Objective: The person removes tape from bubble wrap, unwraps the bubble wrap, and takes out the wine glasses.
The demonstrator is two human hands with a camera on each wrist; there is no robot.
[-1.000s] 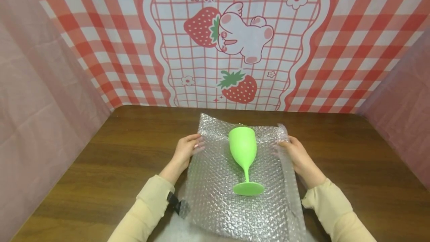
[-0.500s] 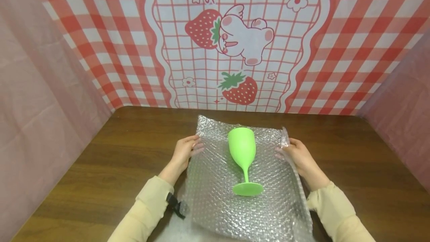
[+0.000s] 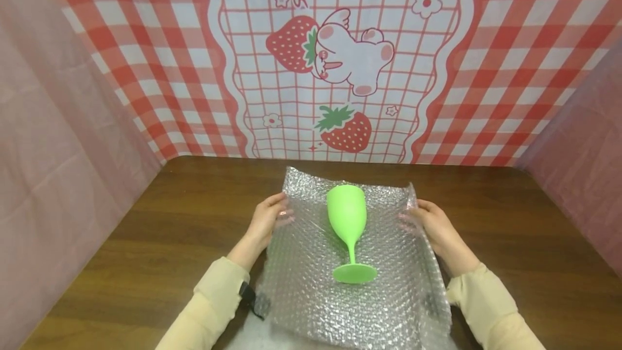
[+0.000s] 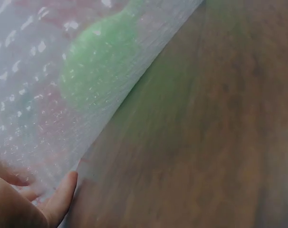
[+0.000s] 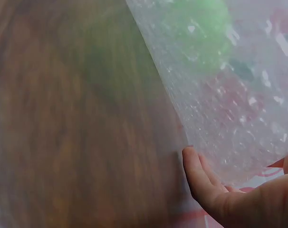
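A light green plastic wine goblet (image 3: 347,215) lies on a sheet of clear bubble wrap (image 3: 320,307), its bowl toward the back and its round foot toward the person. My left hand (image 3: 264,219) grips the sheet's left edge near the far corner, some fingers seen through the plastic. At the opposite edge my right hand (image 3: 435,227) holds the sheet between thumb and fingers. From the left wrist, the goblet (image 4: 101,61) shows blurred through the bubble wrap (image 4: 20,95), with my left thumb at the edge. Likewise the right wrist view has the goblet (image 5: 201,35) behind the plastic.
Dark wooden tabletop (image 3: 146,242) spreads on both sides of the sheet. A red-and-white strawberry-print cloth (image 3: 340,58) hangs along the back, and pink cloth (image 3: 63,123) closes the left side. A black strap (image 3: 249,294) sits at the left cuff.
The right edge of the bubble wrap has spread outward, my right hand moving slightly right with it. The goblet has shifted a little left in view. Both hands still hold the sheet.
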